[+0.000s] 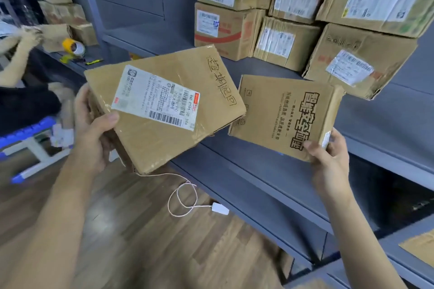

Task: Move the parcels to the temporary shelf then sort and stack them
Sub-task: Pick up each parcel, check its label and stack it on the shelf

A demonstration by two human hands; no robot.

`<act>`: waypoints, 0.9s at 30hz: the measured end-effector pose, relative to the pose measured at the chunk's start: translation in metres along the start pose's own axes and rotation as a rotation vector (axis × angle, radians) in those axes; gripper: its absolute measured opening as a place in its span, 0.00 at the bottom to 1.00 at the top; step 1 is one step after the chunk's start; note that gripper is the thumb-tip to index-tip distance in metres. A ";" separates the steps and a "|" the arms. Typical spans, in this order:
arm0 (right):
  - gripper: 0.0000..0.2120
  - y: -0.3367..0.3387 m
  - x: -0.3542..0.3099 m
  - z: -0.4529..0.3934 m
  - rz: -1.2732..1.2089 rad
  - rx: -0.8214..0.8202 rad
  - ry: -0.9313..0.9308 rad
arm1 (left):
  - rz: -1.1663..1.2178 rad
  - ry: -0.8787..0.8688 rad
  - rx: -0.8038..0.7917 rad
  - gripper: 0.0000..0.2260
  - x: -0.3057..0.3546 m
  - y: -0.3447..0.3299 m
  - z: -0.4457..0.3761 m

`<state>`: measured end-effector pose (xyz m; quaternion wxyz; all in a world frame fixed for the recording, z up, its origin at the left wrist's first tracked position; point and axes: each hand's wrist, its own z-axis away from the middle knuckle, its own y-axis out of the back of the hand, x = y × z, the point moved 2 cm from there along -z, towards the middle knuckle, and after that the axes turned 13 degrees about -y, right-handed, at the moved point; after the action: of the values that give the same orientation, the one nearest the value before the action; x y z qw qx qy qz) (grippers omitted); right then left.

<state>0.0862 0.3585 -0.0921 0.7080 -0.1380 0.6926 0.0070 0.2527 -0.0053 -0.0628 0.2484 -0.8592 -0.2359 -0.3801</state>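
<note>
Transfer step in hand. The left hand (90, 129) grips a flat brown labelled cardboard parcel (164, 108); the right hand (328, 157) grips a smaller printed brown carton (284, 115). Both are held above the grey metal shelf (270, 169), near the stacked cardboard boxes (293, 19) at the far right. Next, I judge: set each down squarely beside that stack.

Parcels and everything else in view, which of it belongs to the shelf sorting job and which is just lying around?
Part of the job:
labelled parcel in the left hand
printed parcel in the right hand
stacked parcels
grey shelf

Just lying about:
tape roll
white cable on the floor
blue stool
</note>
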 end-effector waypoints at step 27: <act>0.12 0.002 -0.030 -0.034 -0.233 1.020 0.070 | 0.487 0.253 -0.531 0.36 -0.140 -0.138 -0.192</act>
<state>0.0513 0.3587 -0.0635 0.6577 0.1481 0.6112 -0.4146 -0.0161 -0.0464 -0.0242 0.1275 -0.8709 0.1144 -0.4607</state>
